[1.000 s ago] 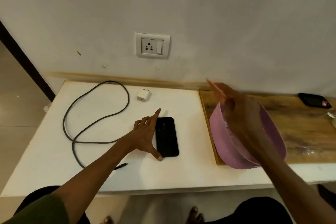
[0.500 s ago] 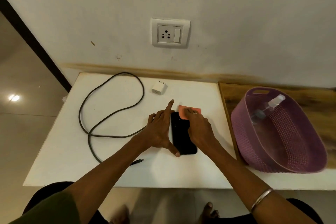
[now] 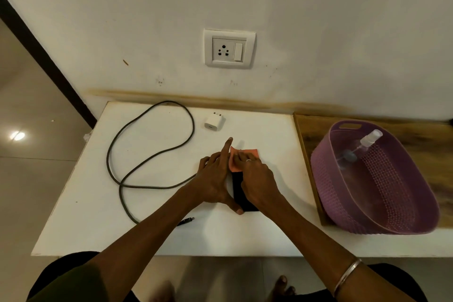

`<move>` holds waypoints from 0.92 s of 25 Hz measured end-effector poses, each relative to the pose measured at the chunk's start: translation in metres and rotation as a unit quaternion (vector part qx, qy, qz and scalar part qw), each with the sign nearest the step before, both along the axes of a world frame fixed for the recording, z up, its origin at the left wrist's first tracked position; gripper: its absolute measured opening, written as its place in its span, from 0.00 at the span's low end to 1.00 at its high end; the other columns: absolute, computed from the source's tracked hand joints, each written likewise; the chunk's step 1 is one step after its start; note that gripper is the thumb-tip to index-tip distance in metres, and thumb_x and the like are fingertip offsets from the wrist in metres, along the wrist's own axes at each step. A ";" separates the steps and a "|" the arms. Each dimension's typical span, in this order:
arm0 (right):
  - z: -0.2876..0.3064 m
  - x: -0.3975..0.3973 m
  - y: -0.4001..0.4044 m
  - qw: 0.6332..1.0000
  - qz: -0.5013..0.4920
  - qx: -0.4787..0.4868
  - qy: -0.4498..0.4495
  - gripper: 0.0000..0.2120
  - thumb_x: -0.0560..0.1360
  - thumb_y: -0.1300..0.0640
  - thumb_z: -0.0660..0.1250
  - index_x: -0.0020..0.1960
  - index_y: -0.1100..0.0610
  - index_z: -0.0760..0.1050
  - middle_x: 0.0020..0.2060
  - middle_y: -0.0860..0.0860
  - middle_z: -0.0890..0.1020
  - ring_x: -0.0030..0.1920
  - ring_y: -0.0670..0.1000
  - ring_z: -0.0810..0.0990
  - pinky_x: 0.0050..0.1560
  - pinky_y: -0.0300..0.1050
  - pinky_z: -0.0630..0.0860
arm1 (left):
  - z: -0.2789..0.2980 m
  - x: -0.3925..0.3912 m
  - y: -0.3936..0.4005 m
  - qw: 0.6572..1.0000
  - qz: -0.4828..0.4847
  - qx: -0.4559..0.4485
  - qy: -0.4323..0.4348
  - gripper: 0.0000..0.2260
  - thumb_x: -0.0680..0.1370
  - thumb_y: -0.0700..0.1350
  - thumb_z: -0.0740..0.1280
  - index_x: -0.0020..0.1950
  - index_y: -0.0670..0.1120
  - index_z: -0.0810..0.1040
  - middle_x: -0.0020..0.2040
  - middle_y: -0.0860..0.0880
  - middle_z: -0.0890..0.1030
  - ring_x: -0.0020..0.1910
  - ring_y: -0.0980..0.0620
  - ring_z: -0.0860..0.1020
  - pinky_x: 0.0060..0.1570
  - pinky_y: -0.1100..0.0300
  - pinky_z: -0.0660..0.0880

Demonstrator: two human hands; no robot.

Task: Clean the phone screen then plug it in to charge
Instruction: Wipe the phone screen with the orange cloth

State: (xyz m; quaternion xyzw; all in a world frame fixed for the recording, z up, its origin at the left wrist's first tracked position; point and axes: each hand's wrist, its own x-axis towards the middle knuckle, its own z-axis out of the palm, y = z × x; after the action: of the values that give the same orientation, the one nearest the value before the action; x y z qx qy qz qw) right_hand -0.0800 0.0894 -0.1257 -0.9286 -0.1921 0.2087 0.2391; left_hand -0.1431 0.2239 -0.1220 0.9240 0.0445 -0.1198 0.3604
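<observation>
A black phone [image 3: 239,191] lies flat on the white table [image 3: 152,228], mostly covered by both hands. My left hand [image 3: 215,179] braces its left edge, thumb at the near corner and index finger stretched forward. My right hand [image 3: 255,179] presses an orange cloth [image 3: 235,162] onto the phone's far end. A white charger adapter [image 3: 214,120] lies further back. A dark cable [image 3: 147,154] loops over the table's left half, its plug end [image 3: 186,221] near my left forearm. A white wall socket [image 3: 229,48] sits above.
A purple plastic basket [image 3: 416,203] stands on a wooden board [image 3: 308,135] at the right, with a clear spray bottle [image 3: 367,141] lying inside it. The table's front edge is close to my body. Tiled floor lies to the left.
My right hand left the basket and came down with the orange cloth onto the phone's far end. My left hand stayed at the phone's left edge. The view shifted right.
</observation>
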 end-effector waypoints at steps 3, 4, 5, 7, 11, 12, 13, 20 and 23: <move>0.004 0.004 -0.004 0.999 0.041 -0.018 0.005 0.23 0.80 0.46 0.58 0.71 0.57 0.65 0.68 0.55 0.73 0.67 0.55 0.71 0.68 0.43 0.65 | 0.000 0.001 0.000 1.000 0.000 0.012 0.001 0.76 0.48 0.68 0.81 0.76 0.58 0.26 0.79 0.48 0.58 0.78 0.44 0.55 0.76 0.45 0.48; 0.008 0.005 -0.006 0.998 0.062 -0.023 -0.010 0.22 0.80 0.47 0.58 0.71 0.57 0.66 0.67 0.55 0.73 0.67 0.56 0.72 0.67 0.44 0.66 | 0.000 0.002 0.001 1.000 -0.002 0.020 0.000 0.76 0.48 0.69 0.80 0.76 0.58 0.27 0.79 0.48 0.58 0.78 0.44 0.55 0.76 0.44 0.48; 0.013 0.005 -0.009 0.996 0.088 -0.020 -0.025 0.20 0.81 0.51 0.59 0.70 0.56 0.67 0.66 0.55 0.74 0.66 0.56 0.72 0.66 0.44 0.67 | 0.000 0.002 0.001 1.000 -0.005 0.031 -0.001 0.76 0.47 0.70 0.79 0.76 0.58 0.28 0.79 0.49 0.58 0.78 0.45 0.55 0.76 0.43 0.49; 0.018 0.007 -0.018 0.984 0.158 -0.017 -0.081 0.19 0.77 0.63 0.62 0.68 0.54 0.72 0.68 0.53 0.72 0.67 0.55 0.70 0.65 0.49 0.70 | 0.000 0.004 0.002 0.998 -0.017 0.055 -0.004 0.75 0.47 0.72 0.78 0.77 0.57 0.31 0.80 0.50 0.57 0.78 0.45 0.56 0.76 0.41 0.51; 0.015 0.009 -0.024 0.984 0.170 0.021 -0.052 0.21 0.78 0.60 0.63 0.71 0.54 0.69 0.70 0.53 0.70 0.70 0.54 0.68 0.69 0.48 0.65 | 0.002 0.007 0.002 0.996 -0.029 0.089 -0.009 0.73 0.46 0.75 0.76 0.78 0.57 0.35 0.79 0.51 0.59 0.78 0.47 0.57 0.75 0.43 0.53; 0.014 0.011 -0.022 0.989 0.147 0.016 -0.015 0.23 0.79 0.55 0.63 0.73 0.55 0.65 0.71 0.54 0.69 0.70 0.55 0.67 0.71 0.46 0.62 | 0.002 0.007 0.002 0.995 -0.031 0.093 -0.008 0.73 0.46 0.75 0.75 0.78 0.56 0.35 0.79 0.51 0.59 0.78 0.46 0.57 0.75 0.43 0.52; 0.012 0.011 -0.022 0.993 0.115 0.010 0.023 0.25 0.79 0.50 0.62 0.74 0.55 0.63 0.72 0.55 0.68 0.71 0.56 0.67 0.72 0.47 0.61 | 0.002 0.007 0.002 0.995 -0.033 0.098 -0.007 0.72 0.47 0.75 0.75 0.78 0.56 0.36 0.80 0.51 0.57 0.78 0.46 0.56 0.75 0.43 0.52; 0.005 0.027 -0.048 0.997 -0.049 -0.053 -0.023 0.23 0.79 0.48 0.61 0.71 0.55 0.65 0.67 0.55 0.74 0.60 0.55 0.75 0.63 0.47 0.70 | 0.003 0.007 0.001 0.992 -0.033 0.118 0.002 0.69 0.48 0.76 0.74 0.78 0.55 0.39 0.79 0.51 0.55 0.77 0.47 0.56 0.74 0.44 0.52; -0.001 0.024 -0.057 0.995 -0.047 -0.051 -0.076 0.16 0.78 0.57 0.64 0.66 0.53 0.70 0.62 0.54 0.77 0.56 0.55 0.78 0.60 0.51 0.76 | 0.003 0.006 0.000 0.993 -0.029 0.115 0.000 0.69 0.48 0.75 0.74 0.78 0.56 0.39 0.79 0.51 0.56 0.77 0.47 0.56 0.74 0.45 0.52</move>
State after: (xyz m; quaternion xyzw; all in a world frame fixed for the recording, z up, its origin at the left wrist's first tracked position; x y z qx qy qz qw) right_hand -0.0556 0.0320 -0.1265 -0.9608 -0.1553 0.1352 0.1858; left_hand -0.1373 0.2242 -0.1187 0.9603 0.0310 -0.1241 0.2480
